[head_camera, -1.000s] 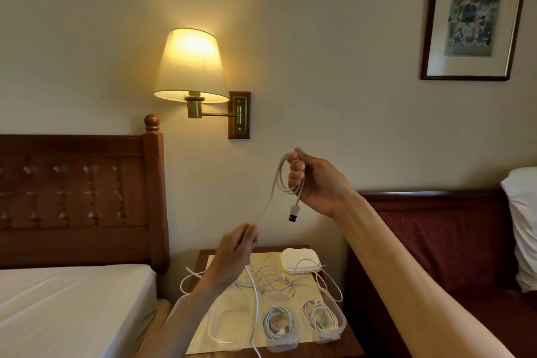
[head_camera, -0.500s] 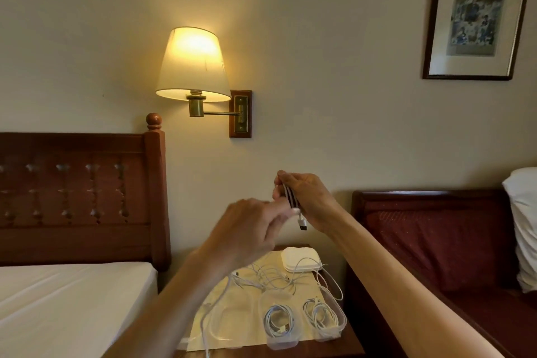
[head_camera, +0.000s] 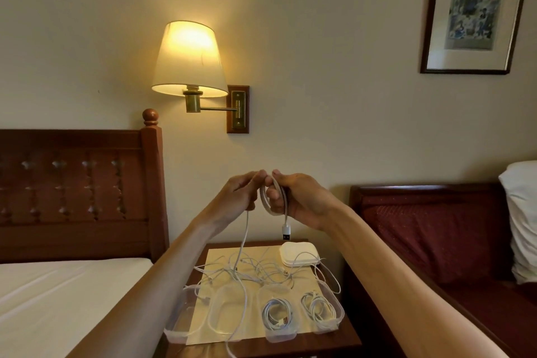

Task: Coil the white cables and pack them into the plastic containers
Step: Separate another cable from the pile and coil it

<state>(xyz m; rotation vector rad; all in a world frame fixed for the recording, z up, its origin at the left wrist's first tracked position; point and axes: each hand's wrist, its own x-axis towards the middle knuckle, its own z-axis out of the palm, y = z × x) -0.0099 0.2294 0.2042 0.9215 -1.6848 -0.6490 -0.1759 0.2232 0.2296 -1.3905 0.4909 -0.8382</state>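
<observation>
At the far left lies the bed (head_camera: pixel 58 285) with its wooden headboard (head_camera: pixel 75 192), and a lit wall lamp (head_camera: pixel 189 61) hangs above the work. The left hand (head_camera: pixel 235 197) is raised over the table (head_camera: pixel 343 337), its fingers (head_camera: pixel 255 180) curled together and pinching the white cable (head_camera: pixel 245 241), which trails down from it to the table. Touching it, the right hand (head_camera: pixel 302 200) holds the finished loops (head_camera: pixel 268 197) of that same cable, fingers curled round them, with the USB plug (head_camera: pixel 286 231) dangling just below.

On the table, four clear plastic containers (head_camera: pixel 223 311) stand in a row at the front: the two on the left look empty, the two on the right each hold a coiled cable (head_camera: pixel 276 314). Behind them lies a tangle of loose cables (head_camera: pixel 255 267), and beside it a white stack that looks like lids (head_camera: pixel 299 254).

The risk I see is the trailing length. It runs down through the tangle and across an empty container, so pulling up more slack could snag other cables, drag them along, or shift a light container off the table edge. The loops could also spring open if the right hand's hold loosens while the left hand lays on the next turn.
</observation>
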